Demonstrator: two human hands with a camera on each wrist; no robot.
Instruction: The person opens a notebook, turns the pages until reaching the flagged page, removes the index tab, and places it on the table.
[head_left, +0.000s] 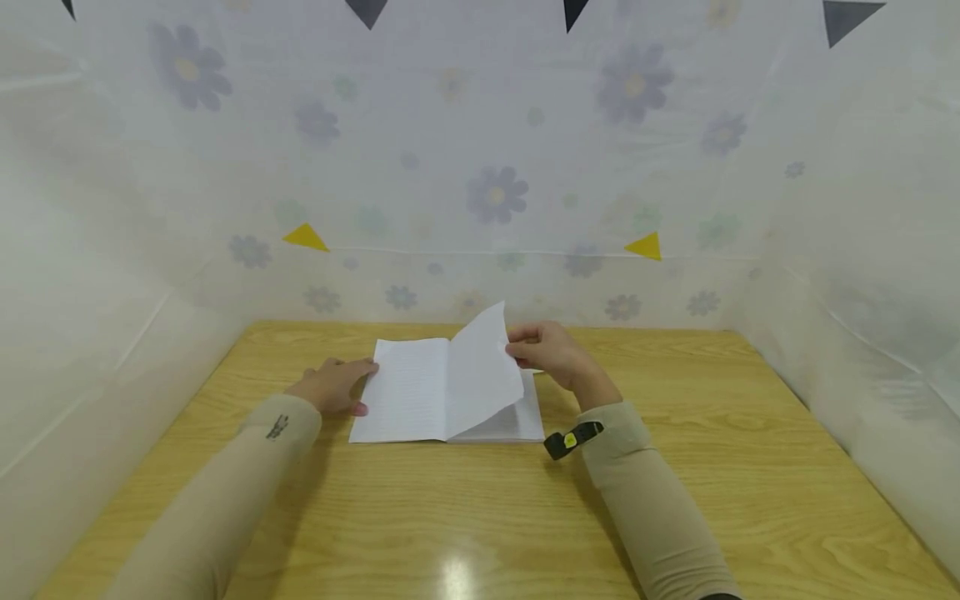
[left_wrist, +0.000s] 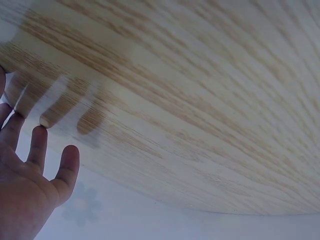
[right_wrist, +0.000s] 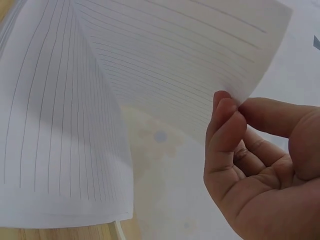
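Observation:
An open notebook [head_left: 408,392] with lined white pages lies on the wooden table [head_left: 750,467]. My right hand [head_left: 543,350] pinches the edge of one lined page [head_left: 483,371] between thumb and fingers and holds it lifted off the right side. The right wrist view shows that page [right_wrist: 175,55] up close, held at its edge by my right hand [right_wrist: 235,107]. My left hand [head_left: 337,385] rests on the table at the notebook's left edge, with straight fingers touching the left page. In the left wrist view the left hand [left_wrist: 30,170] has its fingers spread.
White plastic sheeting with a flower print [head_left: 495,196] walls in the table at the back and both sides. Small yellow triangles [head_left: 306,238] mark the back wall. A black band with a yellow dot [head_left: 572,439] sits on my right wrist.

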